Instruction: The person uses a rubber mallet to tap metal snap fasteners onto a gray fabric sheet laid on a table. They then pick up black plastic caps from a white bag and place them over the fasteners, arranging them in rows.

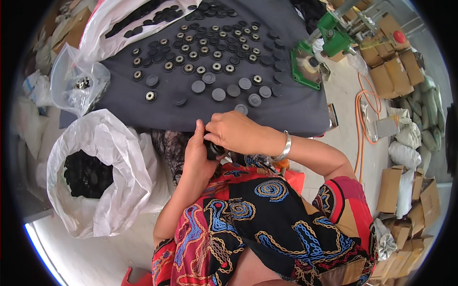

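My left hand (pixel 194 155) and my right hand (pixel 238 131) meet at the table's near edge, closed around a black round part (pixel 211 151) with a shiny ring on it. Fingers cover most of this part. On the dark grey cloth (pixel 129 114) beyond them lie several plain black discs (pixel 218 94). Farther back, black wheels with metal bearings in their centres (pixel 217 67) stand in loose rows, mixed with darker discs. One bearing-fitted wheel (pixel 150 97) sits apart at the left.
A white sack (pixel 138 190) of black parts stands at the left, below a clear plastic bag (pixel 59 88) with metal bearings. Another white bag (pixel 102 35) spills discs at the back. A green press (pixel 305 66) occupies the right corner; an orange hose (pixel 359 119) and cardboard boxes (pixel 393 78) lie beyond.
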Motion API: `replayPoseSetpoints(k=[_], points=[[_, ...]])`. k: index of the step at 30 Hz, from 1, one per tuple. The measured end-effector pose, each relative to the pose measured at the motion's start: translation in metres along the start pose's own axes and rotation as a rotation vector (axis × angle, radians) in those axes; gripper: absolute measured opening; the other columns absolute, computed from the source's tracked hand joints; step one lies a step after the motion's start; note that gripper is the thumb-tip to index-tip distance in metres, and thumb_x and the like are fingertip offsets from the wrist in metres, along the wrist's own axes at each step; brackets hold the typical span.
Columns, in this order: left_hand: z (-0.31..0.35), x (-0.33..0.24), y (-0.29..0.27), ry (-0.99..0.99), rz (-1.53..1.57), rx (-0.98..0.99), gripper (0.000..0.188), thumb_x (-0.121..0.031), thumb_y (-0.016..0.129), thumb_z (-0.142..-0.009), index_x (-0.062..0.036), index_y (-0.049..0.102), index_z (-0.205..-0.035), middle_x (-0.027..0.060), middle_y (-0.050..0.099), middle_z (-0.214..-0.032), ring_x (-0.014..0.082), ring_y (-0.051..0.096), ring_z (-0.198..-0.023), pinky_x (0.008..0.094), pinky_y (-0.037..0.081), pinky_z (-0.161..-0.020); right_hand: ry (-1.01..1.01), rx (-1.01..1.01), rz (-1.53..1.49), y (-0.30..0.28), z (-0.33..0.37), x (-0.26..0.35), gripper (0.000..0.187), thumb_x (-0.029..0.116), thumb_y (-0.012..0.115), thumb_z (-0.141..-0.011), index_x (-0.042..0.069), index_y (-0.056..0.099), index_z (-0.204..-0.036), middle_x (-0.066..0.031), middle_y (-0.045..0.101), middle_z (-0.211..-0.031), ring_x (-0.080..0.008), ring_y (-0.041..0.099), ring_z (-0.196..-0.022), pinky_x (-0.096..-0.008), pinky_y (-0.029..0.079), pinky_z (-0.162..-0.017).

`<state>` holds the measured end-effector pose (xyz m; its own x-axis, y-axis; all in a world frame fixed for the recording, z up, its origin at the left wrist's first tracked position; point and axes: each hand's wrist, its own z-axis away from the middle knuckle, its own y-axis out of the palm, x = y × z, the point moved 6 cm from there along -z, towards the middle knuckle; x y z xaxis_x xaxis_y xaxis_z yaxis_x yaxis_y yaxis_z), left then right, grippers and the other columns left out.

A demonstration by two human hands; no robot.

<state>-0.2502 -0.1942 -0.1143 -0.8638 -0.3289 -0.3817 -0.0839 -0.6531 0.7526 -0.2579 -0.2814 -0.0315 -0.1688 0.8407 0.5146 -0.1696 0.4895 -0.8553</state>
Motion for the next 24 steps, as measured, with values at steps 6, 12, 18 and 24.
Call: replayPoseSetpoints(k=[6,12,18,24], points=[[-0.001,0.016,0.013,-0.055,-0.021,0.065,0.040,-0.046,0.047,-0.098,-0.0075,0.054,-0.100,0.0064,0.060,-0.084,0.0176,0.060,-0.068,0.0268,0.036,-0.044,-0.036,-0.102,0.093,-0.011,0.021,-0.008,0.018,0.016,0.060,-0.088,-0.001,0.059,-0.095,-0.0142,0.060,-0.081,-0.0342,0.061,-0.076,-0.0436,0.048,-0.065],[-0.003,0.015,0.024,-0.075,-0.075,0.196,0.040,-0.036,0.049,-0.099,-0.0012,0.058,-0.115,0.0079,0.058,-0.080,0.0202,0.057,-0.066,0.0264,0.038,-0.045,0.187,-0.602,0.022,-0.059,0.084,-0.051,0.012,0.008,0.052,-0.090,-0.001,0.059,-0.094,-0.0195,0.064,-0.089,-0.0383,0.063,-0.082,-0.0440,0.052,-0.071],[-0.015,0.002,0.009,-0.044,0.064,0.216,0.035,-0.033,0.050,-0.098,-0.0027,0.060,-0.112,0.0073,0.055,-0.084,0.0199,0.054,-0.070,0.0252,0.037,-0.044,0.583,-0.594,0.200,-0.062,0.154,-0.132,0.014,0.009,0.053,-0.091,-0.001,0.062,-0.097,-0.0209,0.062,-0.087,-0.0394,0.061,-0.082,-0.0440,0.051,-0.073],[-0.015,0.002,0.007,-0.028,0.097,0.208,0.031,-0.029,0.052,-0.096,-0.0012,0.059,-0.106,0.0097,0.057,-0.083,0.0226,0.057,-0.069,0.0274,0.037,-0.045,0.597,-0.505,0.113,-0.056,0.159,-0.132,0.026,0.010,0.063,-0.083,-0.001,0.062,-0.107,-0.0215,0.058,-0.098,-0.0395,0.060,-0.088,-0.0431,0.050,-0.077]])
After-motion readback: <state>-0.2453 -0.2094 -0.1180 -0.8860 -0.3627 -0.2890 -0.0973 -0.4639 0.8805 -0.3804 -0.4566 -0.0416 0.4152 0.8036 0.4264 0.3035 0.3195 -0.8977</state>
